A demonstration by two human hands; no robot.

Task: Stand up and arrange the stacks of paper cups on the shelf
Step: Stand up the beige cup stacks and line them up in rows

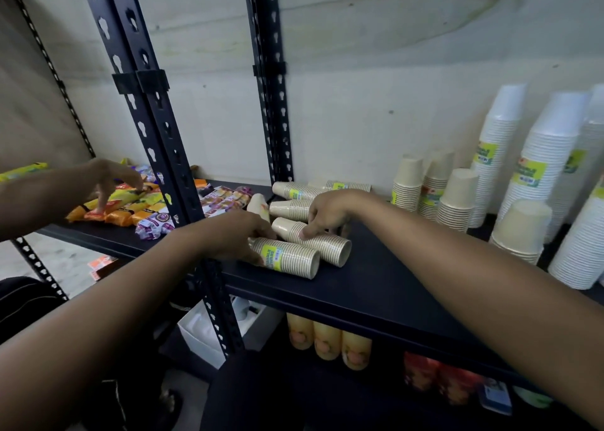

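Beige ribbed green-labelled stack (294, 259) lying sideways, left fingers (261, 231) curled round it; right fingers (309, 232) pinching neighbouring stack (327, 245), also sideways.

On the shelf (376, 277) I count five lying beige stacks (327, 245) in the middle. There may be a sixth, the pale wrapped roll at their left end, but it's too blurred for me to call. There are four upright beige stacks (457, 198) to the right: three slim ones in the far row and one wider one nearer. I count four tall white stacks (549, 155) at the far right, the outermost cut by the edge. Three yellow bottles (327, 339) stand on the level below.
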